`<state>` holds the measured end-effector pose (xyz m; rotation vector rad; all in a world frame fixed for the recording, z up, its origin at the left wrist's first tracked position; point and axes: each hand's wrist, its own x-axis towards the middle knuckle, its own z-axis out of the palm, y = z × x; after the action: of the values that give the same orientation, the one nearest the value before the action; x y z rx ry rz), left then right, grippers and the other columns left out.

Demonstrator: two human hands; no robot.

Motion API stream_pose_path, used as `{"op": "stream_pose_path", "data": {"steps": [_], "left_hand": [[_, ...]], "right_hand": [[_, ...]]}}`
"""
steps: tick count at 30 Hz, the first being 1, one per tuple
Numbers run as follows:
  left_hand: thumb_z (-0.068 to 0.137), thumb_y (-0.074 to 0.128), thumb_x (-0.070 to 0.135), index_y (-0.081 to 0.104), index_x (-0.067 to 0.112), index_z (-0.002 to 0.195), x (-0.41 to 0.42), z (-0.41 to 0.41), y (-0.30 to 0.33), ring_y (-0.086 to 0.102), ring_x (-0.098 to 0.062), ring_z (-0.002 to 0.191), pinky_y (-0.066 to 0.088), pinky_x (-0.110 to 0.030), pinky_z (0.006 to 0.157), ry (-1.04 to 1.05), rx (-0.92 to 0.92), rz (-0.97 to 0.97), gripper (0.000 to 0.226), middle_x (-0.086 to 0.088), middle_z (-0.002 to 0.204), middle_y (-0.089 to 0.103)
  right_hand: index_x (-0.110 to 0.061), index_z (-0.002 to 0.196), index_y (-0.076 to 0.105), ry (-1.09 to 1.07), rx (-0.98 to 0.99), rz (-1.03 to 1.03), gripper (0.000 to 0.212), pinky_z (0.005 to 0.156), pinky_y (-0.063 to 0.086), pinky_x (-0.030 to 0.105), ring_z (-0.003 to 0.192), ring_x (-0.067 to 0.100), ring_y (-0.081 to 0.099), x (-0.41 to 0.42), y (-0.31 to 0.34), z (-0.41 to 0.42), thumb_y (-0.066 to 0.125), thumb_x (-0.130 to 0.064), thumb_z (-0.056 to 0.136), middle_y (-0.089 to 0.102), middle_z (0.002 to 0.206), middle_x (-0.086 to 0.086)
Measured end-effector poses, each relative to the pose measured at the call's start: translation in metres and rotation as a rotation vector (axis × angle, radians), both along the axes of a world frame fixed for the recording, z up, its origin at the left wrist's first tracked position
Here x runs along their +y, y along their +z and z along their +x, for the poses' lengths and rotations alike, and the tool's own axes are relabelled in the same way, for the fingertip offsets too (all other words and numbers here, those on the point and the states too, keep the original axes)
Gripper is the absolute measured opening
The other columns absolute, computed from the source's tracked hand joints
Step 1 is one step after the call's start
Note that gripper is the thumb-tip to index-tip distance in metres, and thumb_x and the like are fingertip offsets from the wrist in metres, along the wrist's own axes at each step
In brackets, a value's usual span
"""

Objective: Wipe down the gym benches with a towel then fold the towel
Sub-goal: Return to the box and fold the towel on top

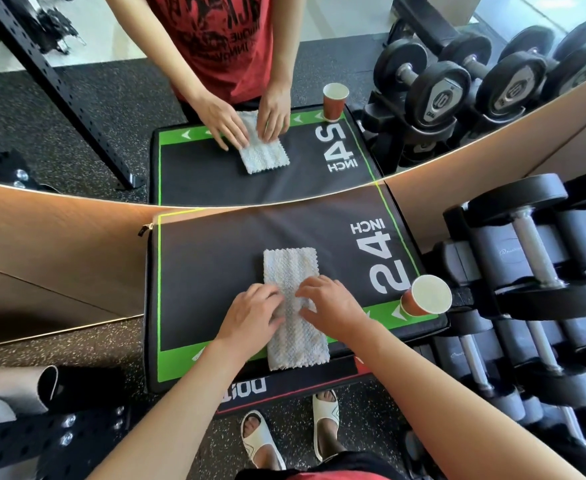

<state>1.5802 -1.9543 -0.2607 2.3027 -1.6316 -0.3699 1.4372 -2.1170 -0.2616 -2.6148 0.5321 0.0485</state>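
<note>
A white textured towel (pixel 289 271), folded into a long narrow strip, lies lengthwise on the black padded box with green border and "24 INCH" print (pixel 215 251). My left hand (pixel 253 315) rests flat on the strip's left side near its middle. My right hand (pixel 333 306) lies on the right side, fingers spread and pressing the cloth. Both hands cover the towel's middle; its far and near ends show.
A red paper cup (pixel 423 296) stands on the box's right near corner. A dumbbell rack (pixel 534 271) is close on the right. A mirror (pixel 76 116) rises behind the box. A rolled mat (pixel 24 386) and a black rack post (pixel 24 441) lie at lower left.
</note>
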Motion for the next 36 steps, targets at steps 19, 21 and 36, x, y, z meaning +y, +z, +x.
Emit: {"op": "stream_pose_path", "data": {"steps": [19,21,36], "left_hand": [[0.086,0.077,0.036,0.069,0.022,0.123,0.058,-0.057,-0.021,0.055,-0.018,0.105,0.05,-0.037,0.09,0.047,0.075,-0.111,0.04,0.011,0.114,0.06],[0.085,0.079,0.034,0.07,0.022,0.121,0.065,-0.064,-0.023,0.056,-0.018,0.102,0.05,-0.037,0.088,0.053,0.064,-0.124,0.039,0.011,0.113,0.06],[0.083,0.083,0.027,0.072,0.024,0.099,0.07,-0.074,-0.019,0.057,-0.017,0.091,0.049,-0.036,0.078,0.127,0.137,-0.232,0.02,0.014,0.098,0.061]], "right_hand": [[-0.028,0.121,0.068,0.024,-0.062,0.044,0.028,0.089,0.049,0.04,0.119,0.013,0.053,0.046,-0.022,-0.064,0.061,-0.033,0.094,0.055,0.13,-0.015],[-0.029,0.122,0.067,0.032,-0.062,0.032,0.028,0.086,0.047,0.037,0.118,0.012,0.054,0.053,-0.022,-0.071,0.058,-0.035,0.096,0.054,0.13,-0.016],[-0.027,0.103,0.068,0.011,-0.185,-0.037,0.014,0.084,0.04,0.031,0.102,0.012,0.059,0.067,-0.012,-0.074,0.065,-0.024,0.09,0.061,0.114,-0.016]]}}
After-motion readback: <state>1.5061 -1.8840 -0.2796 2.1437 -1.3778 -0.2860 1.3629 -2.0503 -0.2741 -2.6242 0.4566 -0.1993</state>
